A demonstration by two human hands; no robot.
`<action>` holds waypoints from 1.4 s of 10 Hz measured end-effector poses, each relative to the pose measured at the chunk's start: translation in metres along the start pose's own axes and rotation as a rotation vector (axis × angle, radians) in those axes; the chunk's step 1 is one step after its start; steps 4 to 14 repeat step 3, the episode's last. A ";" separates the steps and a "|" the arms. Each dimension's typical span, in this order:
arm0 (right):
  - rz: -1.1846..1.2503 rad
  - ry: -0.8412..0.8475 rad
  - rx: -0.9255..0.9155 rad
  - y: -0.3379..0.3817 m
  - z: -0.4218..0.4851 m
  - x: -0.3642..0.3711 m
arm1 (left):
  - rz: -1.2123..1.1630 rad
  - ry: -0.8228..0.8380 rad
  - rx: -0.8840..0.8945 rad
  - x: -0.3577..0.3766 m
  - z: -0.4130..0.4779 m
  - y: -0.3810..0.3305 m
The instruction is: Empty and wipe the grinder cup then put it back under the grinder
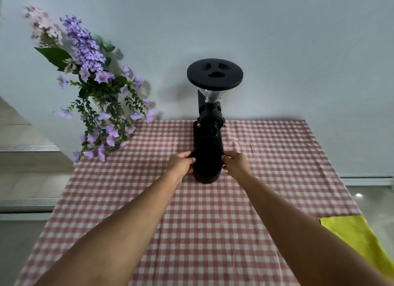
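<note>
A black coffee grinder [208, 123] stands at the far middle of the worktop [277, 162], which is covered by a red-and-white checked cloth [213, 221]. The grinder carries a round black lid [215, 75] over a clear funnel-shaped hopper [212, 96]. At its foot sits the black grinder cup [206, 164], under the grinder body and resting on the cloth.

Both bare arms reach forward from the near edge. The left hand [180, 163] is at the cup's left side, its fingers curled in against the dark rim, touching it. The right hand [235, 163] is at the cup's right side, its fingertips touching the wall. Each grip is partly closed on the cup from opposite sides; the black surfaces merge, so how far the fingers wrap round it cannot be told.

A bunch of purple flowers with green leaves [96, 89] stands at the far left corner of the worktop, leaning over its edge. A yellow cloth [354, 234] lies at the near right edge, well apart from the grinder. Behind it all is a plain pale wall [277, 40].
</note>
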State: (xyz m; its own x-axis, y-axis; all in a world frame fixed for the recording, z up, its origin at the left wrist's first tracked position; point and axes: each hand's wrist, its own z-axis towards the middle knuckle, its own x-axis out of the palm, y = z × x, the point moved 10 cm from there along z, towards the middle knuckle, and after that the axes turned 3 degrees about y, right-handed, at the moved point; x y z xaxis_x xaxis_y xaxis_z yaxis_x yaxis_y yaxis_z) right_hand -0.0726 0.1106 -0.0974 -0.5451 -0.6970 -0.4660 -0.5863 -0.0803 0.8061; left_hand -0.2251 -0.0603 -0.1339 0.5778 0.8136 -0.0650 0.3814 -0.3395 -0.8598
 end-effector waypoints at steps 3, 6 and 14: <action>0.026 0.023 0.007 -0.002 -0.023 -0.001 | 0.070 -0.028 0.076 -0.006 -0.019 -0.004; 0.026 0.023 0.007 -0.002 -0.023 -0.001 | 0.070 -0.028 0.076 -0.006 -0.019 -0.004; 0.026 0.023 0.007 -0.002 -0.023 -0.001 | 0.070 -0.028 0.076 -0.006 -0.019 -0.004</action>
